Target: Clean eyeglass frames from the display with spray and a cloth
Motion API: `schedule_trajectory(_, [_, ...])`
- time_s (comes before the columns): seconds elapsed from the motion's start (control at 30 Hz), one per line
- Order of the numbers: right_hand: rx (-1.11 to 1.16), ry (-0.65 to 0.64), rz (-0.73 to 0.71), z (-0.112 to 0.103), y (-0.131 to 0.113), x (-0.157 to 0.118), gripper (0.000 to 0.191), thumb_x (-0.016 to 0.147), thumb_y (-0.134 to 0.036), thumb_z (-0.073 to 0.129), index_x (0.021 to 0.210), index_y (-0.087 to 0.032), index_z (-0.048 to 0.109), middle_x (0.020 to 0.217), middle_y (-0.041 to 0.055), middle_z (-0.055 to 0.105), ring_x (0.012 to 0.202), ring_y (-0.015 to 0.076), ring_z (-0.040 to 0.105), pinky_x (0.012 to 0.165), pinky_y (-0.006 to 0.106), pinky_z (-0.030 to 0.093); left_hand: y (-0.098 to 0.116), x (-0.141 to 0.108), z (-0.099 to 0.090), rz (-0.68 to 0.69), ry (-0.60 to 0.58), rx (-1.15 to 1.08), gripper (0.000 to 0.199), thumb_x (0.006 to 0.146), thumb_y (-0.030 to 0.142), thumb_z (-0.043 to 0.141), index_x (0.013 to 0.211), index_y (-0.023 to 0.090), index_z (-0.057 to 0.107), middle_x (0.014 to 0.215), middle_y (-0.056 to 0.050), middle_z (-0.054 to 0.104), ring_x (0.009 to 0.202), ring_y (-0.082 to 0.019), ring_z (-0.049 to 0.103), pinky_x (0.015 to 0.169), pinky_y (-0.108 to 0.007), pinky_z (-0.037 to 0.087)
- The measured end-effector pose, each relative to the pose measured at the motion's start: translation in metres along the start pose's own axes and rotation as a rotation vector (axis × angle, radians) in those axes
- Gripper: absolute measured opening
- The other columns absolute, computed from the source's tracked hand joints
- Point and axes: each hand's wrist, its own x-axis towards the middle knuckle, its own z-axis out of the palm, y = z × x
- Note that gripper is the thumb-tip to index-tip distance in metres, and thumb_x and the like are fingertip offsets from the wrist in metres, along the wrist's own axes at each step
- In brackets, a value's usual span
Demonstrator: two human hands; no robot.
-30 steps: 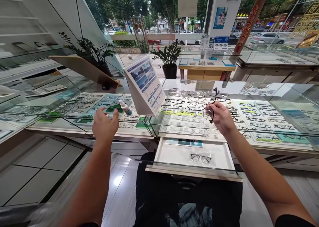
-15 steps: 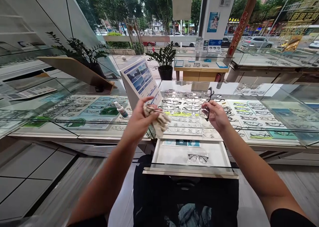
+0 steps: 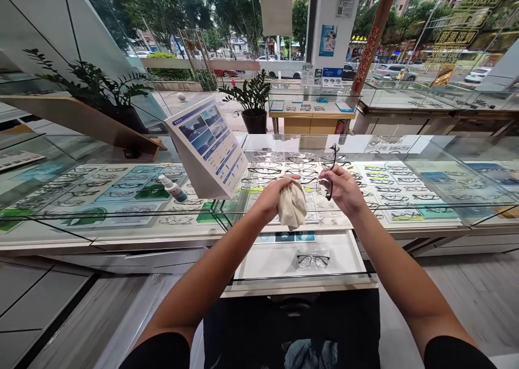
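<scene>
My left hand point(image 3: 271, 200) is closed on a crumpled beige cloth point(image 3: 292, 206), which hangs down from the fingers. Just to its right, my right hand point(image 3: 344, 192) pinches a pair of dark-framed eyeglasses point(image 3: 333, 166), held on edge above the glass counter. The cloth and the glasses are close together; whether they touch I cannot tell. Below both hands, an open drawer point(image 3: 267, 263) holds another pair of eyeglasses point(image 3: 312, 261) in a clear plastic bag.
A glass display counter point(image 3: 405, 166) with rows of eyeglasses spreads to both sides. On it stand a white spray bottle point(image 3: 172, 188) and a desk calendar point(image 3: 208, 147) at left. Potted plants point(image 3: 253, 101) and a low display table point(image 3: 312, 108) are beyond.
My left hand has brought the cloth rightward, close to the glasses. My right hand keeps its pinch on the glasses. The view has turned slightly right.
</scene>
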Motion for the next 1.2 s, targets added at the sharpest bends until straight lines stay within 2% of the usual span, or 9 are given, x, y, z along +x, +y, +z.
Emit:
schedule_trajectory(0.1, [-0.010,-0.030,0.020,0.007,0.003,-0.004,0.043,0.071,-0.055,0.100,0.079,-0.028,0.069,0.092,0.0009,0.077,0.095,0.0193,0.071,0.091,0.034,0.061,-0.006,-0.006,0.000,-0.044,-0.025,-0.033,0.048,0.068,0.030,0.079,0.114,0.015,0.076,0.081,-0.002,0.071,0.074,-0.018,0.066,0.070,-0.027,0.051])
schedule_trajectory(0.2, [-0.004,-0.046,0.037,0.010,0.008,-0.007,0.039,0.072,-0.054,0.100,0.080,-0.028,0.072,0.091,0.0003,0.078,0.095,0.0188,0.072,0.093,0.033,0.060,-0.010,-0.010,0.002,-0.048,-0.020,-0.020,0.054,0.067,0.028,0.089,0.117,0.018,0.070,0.087,0.000,0.074,0.075,-0.016,0.067,0.071,-0.026,0.051])
schedule_trajectory(0.37, [-0.008,-0.049,0.047,0.010,0.011,-0.009,0.039,0.074,-0.054,0.099,0.080,-0.028,0.071,0.093,0.0007,0.080,0.098,0.0196,0.073,0.100,0.035,0.059,-0.014,-0.012,0.004,-0.005,-0.081,-0.014,0.060,0.069,0.044,0.100,0.107,0.019,0.062,0.092,-0.002,0.076,0.080,-0.017,0.071,0.078,-0.029,0.055])
schedule_trajectory(0.5, [-0.030,-0.047,0.046,0.013,0.010,-0.012,0.040,0.073,-0.055,0.100,0.080,-0.028,0.070,0.090,0.0006,0.080,0.101,0.0221,0.074,0.102,0.039,0.059,-0.014,-0.014,0.004,0.022,-0.116,0.035,0.054,0.076,0.049,0.096,0.108,0.019,0.064,0.089,-0.001,0.073,0.076,-0.014,0.066,0.070,-0.025,0.049])
schedule_trajectory(0.67, [-0.035,-0.039,0.051,0.017,0.009,-0.015,0.041,0.072,-0.055,0.101,0.079,-0.029,0.070,0.093,0.0012,0.082,0.105,0.0236,0.074,0.101,0.040,0.060,-0.013,-0.018,0.005,-0.014,-0.138,0.039,0.047,0.080,0.046,0.091,0.112,0.021,0.068,0.085,0.002,0.064,0.070,-0.012,0.054,0.065,-0.024,0.040])
schedule_trajectory(0.9, [-0.019,-0.028,0.060,0.016,0.009,-0.014,0.039,0.072,-0.054,0.101,0.079,-0.029,0.072,0.090,0.0003,0.081,0.106,0.0233,0.075,0.099,0.038,0.060,-0.012,-0.021,0.007,-0.029,-0.180,0.088,0.059,0.075,0.059,0.093,0.107,0.022,0.059,0.086,0.003,0.063,0.069,-0.012,0.051,0.065,-0.023,0.037])
schedule_trajectory(1.1, [-0.042,-0.027,0.028,0.014,0.007,-0.013,0.040,0.072,-0.055,0.100,0.079,-0.028,0.071,0.091,0.0011,0.081,0.102,0.0223,0.073,0.101,0.039,0.058,-0.013,-0.020,0.003,0.027,-0.213,0.130,0.063,0.078,0.071,0.089,0.091,0.022,0.052,0.072,0.007,0.048,0.060,-0.009,0.039,0.056,-0.023,0.027])
schedule_trajectory(1.2, [-0.027,-0.049,0.027,0.013,0.007,-0.014,0.038,0.074,-0.053,0.100,0.080,-0.028,0.072,0.090,0.0007,0.081,0.104,0.0222,0.073,0.099,0.037,0.059,-0.014,-0.019,0.002,0.036,-0.253,0.146,0.063,0.079,0.071,0.089,0.098,0.022,0.055,0.075,0.005,0.055,0.060,-0.010,0.045,0.057,-0.022,0.031])
